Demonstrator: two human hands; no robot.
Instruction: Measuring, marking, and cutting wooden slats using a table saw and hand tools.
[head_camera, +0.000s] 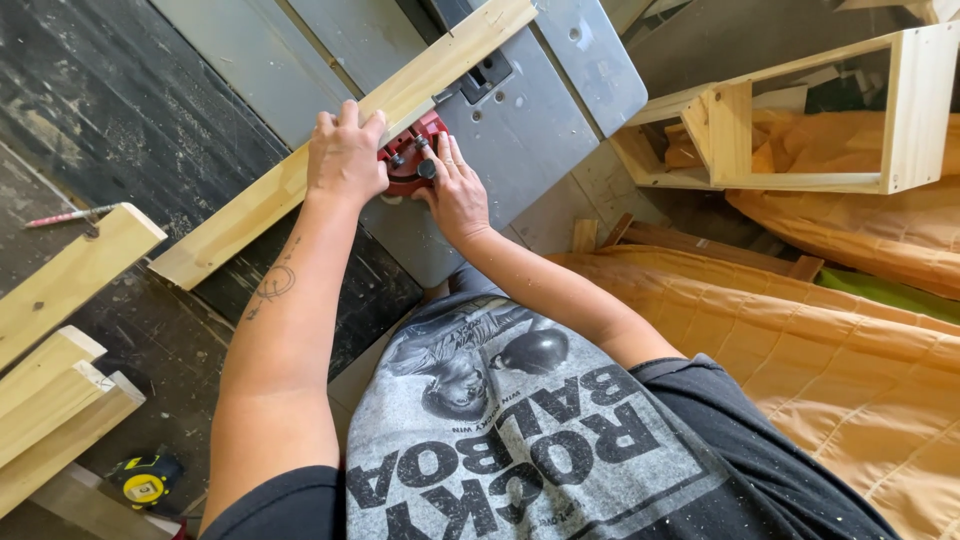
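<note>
Sawing goes best, I judge, with the long pine board (330, 150) lying flat across the grey saw table (520, 120), left hand (345, 155) clamped on it, right hand (458, 190) fingers together against the red guide (410, 150).

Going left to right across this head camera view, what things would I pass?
Red pencil → yellow tape measure → left hand → red mitre gauge → right hand → open pale wooden box frame.

Bright, even daylight, soft short shadows, sharp focus throughout, slight wide-angle bending toward the edges.
</note>
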